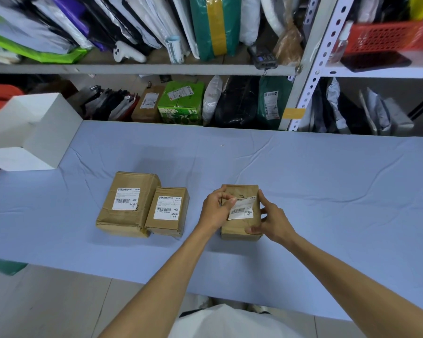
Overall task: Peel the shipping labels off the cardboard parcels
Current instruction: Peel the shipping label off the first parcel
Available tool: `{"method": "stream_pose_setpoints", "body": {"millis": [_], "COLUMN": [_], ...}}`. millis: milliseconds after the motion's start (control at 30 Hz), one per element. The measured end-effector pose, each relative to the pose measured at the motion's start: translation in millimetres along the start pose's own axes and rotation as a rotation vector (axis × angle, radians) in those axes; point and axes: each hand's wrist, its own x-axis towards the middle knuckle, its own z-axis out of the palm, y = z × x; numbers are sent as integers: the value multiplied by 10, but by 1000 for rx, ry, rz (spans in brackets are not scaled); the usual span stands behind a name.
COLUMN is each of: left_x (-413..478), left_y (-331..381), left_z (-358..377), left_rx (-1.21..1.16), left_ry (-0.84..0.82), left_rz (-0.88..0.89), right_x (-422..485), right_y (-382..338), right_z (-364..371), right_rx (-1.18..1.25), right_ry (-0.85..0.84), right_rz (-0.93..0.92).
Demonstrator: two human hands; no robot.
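Observation:
Three brown cardboard parcels lie on the blue-covered table (327, 191). The large parcel (126, 203) at the left carries a white label (125, 198). Touching its right side, the medium parcel (167, 211) has its own label (167, 208). The right parcel (239, 213) sits between my hands. My left hand (216, 209) pinches the top-left corner of that parcel's white label (242, 208), which is lifted there. My right hand (270, 217) grips the parcel's right side and front corner.
A white box (34, 132) stands at the table's back left. Behind the table, metal shelves (142, 69) hold many bagged and boxed parcels, a green carton (181, 103) and a red basket (391, 36). The table's front edge is near my body.

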Motion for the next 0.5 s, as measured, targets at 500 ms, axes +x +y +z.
{"method": "stream_pose_setpoints", "body": {"millis": [500], "left_x": [-17], "left_y": [57], "left_z": [-17], "left_rx": [38], "left_ry": [-6], "left_rz": [-7], "right_x": [24], "right_y": [7], "right_z": [-12], "right_rx": [-11], "right_ry": [-9], "right_rz": [10]}}
